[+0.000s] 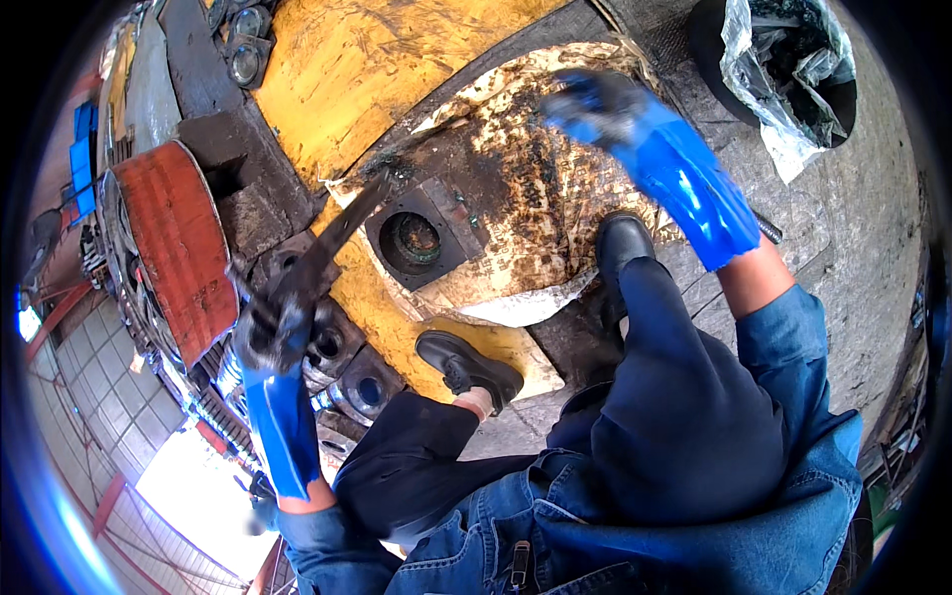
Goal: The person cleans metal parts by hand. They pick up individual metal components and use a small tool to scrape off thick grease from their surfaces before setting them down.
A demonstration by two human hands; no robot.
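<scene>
My left hand (273,335), in a blue glove with blackened fingers, is closed around a long, dark, flat blade-like tool (342,230). The tool slants up to the right, its far end near a square dark metal block (458,226). That block has a round hole with brownish-green residue inside and lies on a stained, pale sheet (535,263). Over the far right part of this sheet is my right hand (600,111), gloved in blue with dirty fingers. Motion smears its fingers, so their shape and any hold are unclear.
Several dark blocks with round holes (369,390) crowd the left, beside a rust-red curved panel (174,248). A bin lined with clear plastic (788,109) stands at the far right. Yellow sheeting (397,59) lies beyond; my black shoes (471,369) are close to the block.
</scene>
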